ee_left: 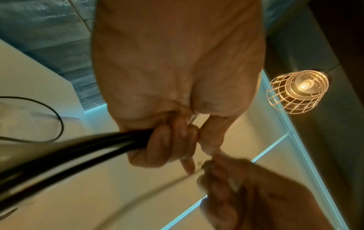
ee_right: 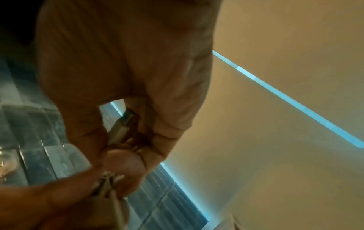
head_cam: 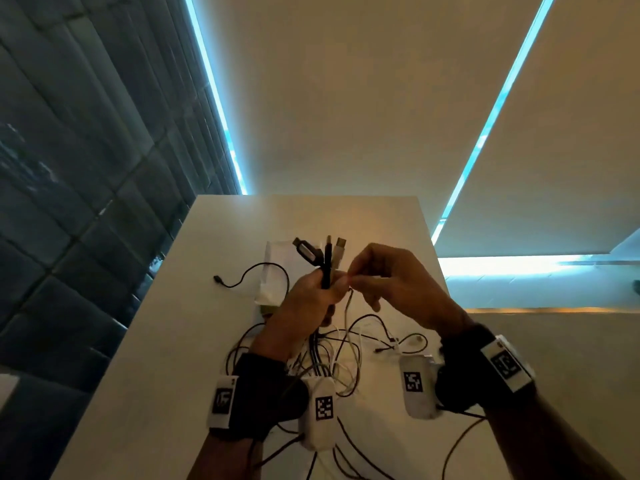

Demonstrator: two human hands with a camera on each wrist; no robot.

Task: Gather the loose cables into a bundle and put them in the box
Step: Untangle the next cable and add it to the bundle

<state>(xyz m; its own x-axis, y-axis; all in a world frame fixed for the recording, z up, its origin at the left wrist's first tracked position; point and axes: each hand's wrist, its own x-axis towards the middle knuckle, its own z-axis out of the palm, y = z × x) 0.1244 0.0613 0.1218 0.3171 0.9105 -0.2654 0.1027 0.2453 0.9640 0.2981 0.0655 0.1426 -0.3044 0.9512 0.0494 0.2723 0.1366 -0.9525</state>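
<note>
My left hand (head_cam: 311, 292) grips black and white cables (head_cam: 327, 261), plugs fanned above my fingers (ee_left: 167, 140); right hand (head_cam: 391, 282) pinches a thin white cable (head_cam: 348, 306).

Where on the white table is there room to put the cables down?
Free: the far strip of the white table beyond the white box, and its left edge beside the thin black cable. Crowded: the near middle, under both hands, where the tangle of black and white cables sprawls.

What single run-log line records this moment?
left hand: grips cable ends | right hand: pinches thin cable | box: behind hands
</note>
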